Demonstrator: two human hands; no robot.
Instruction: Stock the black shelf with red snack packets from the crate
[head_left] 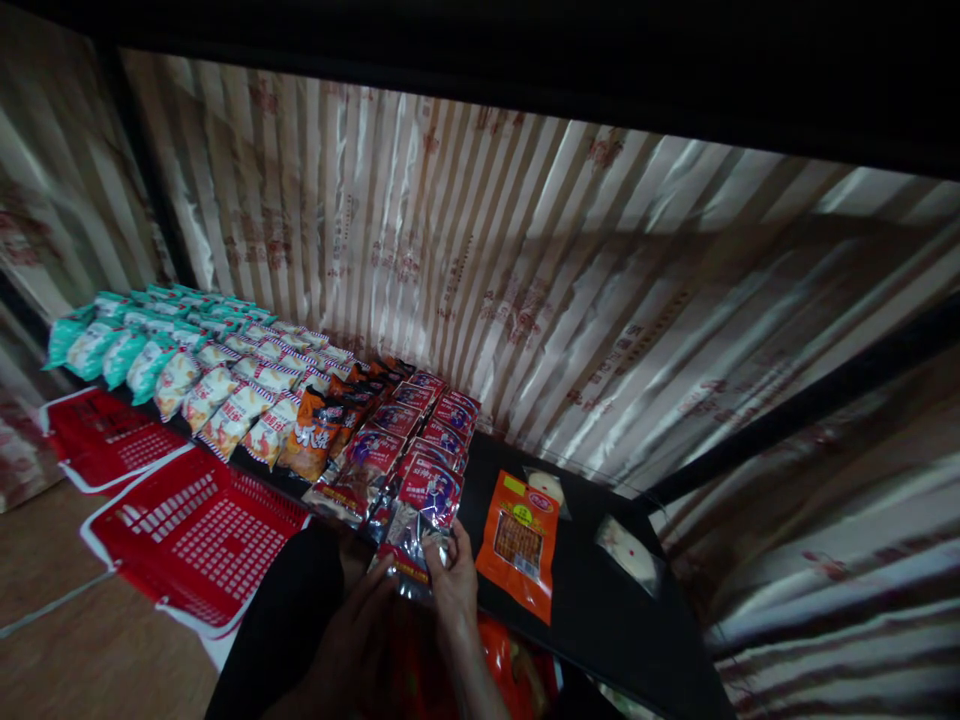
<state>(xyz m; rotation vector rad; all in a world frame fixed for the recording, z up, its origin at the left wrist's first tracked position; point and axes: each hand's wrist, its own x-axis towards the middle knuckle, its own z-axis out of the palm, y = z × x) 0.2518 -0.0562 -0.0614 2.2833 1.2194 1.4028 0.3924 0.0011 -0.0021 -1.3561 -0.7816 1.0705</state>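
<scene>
A red and clear snack packet [429,490] lies at the front of the rows of matching packets, its lower end toward me. My right hand [454,578] is closed on its lower right edge, thumb on top. At the lower left edge, my left hand [366,605] has its fingers on the same packet; shadow hides part of that hand. Close by on the right, an orange packet [519,545] with a clear window lies flat, touched by neither hand. Left of the red packets stand orange and black bags [309,437].
White patterned bags [231,415] and teal bags [152,362] fill the left of the black shelf [600,635]. Two red baskets [217,540] sit below on the floor. Flat clear-wrapped pale packets [630,552] lie at right. A striped curtain [450,230] hangs behind.
</scene>
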